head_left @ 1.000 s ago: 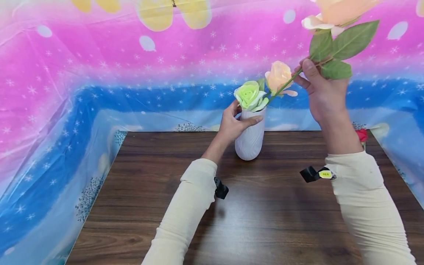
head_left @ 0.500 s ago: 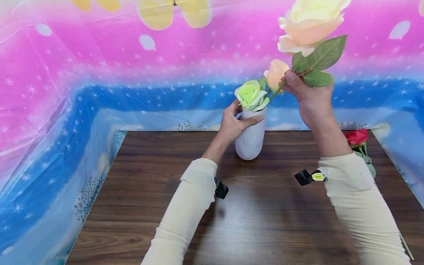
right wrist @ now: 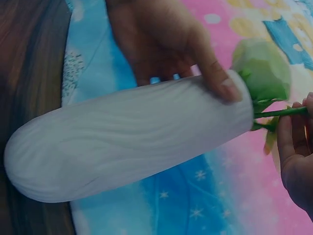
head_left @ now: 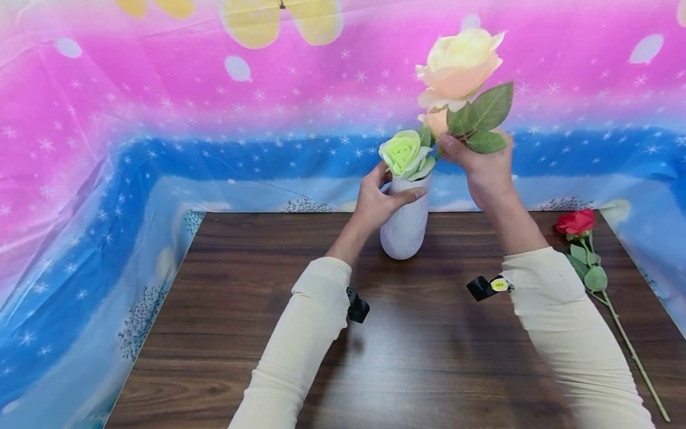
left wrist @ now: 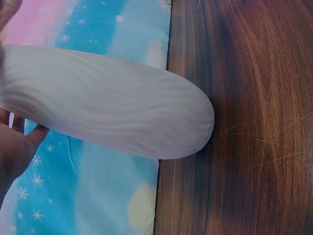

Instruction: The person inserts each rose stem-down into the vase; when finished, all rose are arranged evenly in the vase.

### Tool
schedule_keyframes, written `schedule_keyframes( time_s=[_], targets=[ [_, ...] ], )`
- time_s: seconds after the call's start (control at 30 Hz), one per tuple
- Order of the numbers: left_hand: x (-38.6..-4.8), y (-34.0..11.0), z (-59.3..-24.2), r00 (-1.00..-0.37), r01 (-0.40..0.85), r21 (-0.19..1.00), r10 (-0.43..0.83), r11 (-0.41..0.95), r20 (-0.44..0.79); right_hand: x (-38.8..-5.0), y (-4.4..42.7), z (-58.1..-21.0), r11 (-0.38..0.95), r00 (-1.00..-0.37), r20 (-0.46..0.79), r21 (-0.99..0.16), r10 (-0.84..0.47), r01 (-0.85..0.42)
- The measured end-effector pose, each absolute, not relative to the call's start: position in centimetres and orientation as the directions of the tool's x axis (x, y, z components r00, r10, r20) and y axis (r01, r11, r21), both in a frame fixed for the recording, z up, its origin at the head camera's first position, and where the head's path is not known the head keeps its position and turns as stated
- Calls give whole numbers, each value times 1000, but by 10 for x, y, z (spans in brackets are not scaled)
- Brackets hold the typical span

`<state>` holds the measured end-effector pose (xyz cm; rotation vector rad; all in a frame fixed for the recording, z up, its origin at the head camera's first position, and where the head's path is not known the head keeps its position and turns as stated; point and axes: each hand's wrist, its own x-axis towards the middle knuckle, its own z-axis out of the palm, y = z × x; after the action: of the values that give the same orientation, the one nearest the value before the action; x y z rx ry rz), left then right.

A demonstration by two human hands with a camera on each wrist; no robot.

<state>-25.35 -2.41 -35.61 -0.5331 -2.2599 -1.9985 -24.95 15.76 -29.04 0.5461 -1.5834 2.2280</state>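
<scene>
My left hand (head_left: 375, 202) grips a white ribbed vase (head_left: 405, 229) just below its rim, thumb across the front. The vase stands at the table's back. A pale green rose (head_left: 403, 154) and a smaller peach rose (head_left: 436, 123), partly hidden, rise from its mouth. With my right hand (head_left: 486, 173) I pinch the stem of a large peach-cream rose (head_left: 458, 67) below its leaves, to the right of the vase mouth. In the right wrist view that green stem (right wrist: 279, 113) runs into the vase's opening. The stem's lower end is hidden.
A red rose (head_left: 576, 221) with a long stem lies along the right side of the brown wooden table (head_left: 241, 310). Behind the table hangs a pink and blue patterned cloth (head_left: 300, 89). A black wrist camera (head_left: 482, 288) sticks out from the right sleeve.
My right hand has moved left and down with the large peach rose, bringing it over the vase. The red rose is now uncovered. My left hand and the vase have stayed put.
</scene>
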Motion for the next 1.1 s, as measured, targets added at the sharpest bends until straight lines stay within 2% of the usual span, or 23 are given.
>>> schedule_keyframes(
  time_s=[0.2,0.43,0.73,0.97,1.1],
  targets=[
    [-253,-24,-356,-931,321,943,209,86,298,-253,156,-305,-268,-870,491,-834,40,-483],
    [-254,-23,-356,-930,328,941,206,88,305,-254,154,-316,-122,-848,526,-839,62,-530],
    [-253,-25,-357,-930,326,943,204,70,307,-249,155,-303,-163,-835,545,-820,76,-549],
    [-253,-26,-357,-927,338,937,206,88,315,-248,155,-302,46,-838,545,-838,34,-543],
    [-253,-25,-357,-931,327,939,207,109,300,-249,156,-305,95,-846,534,-843,14,-530]
  ],
)
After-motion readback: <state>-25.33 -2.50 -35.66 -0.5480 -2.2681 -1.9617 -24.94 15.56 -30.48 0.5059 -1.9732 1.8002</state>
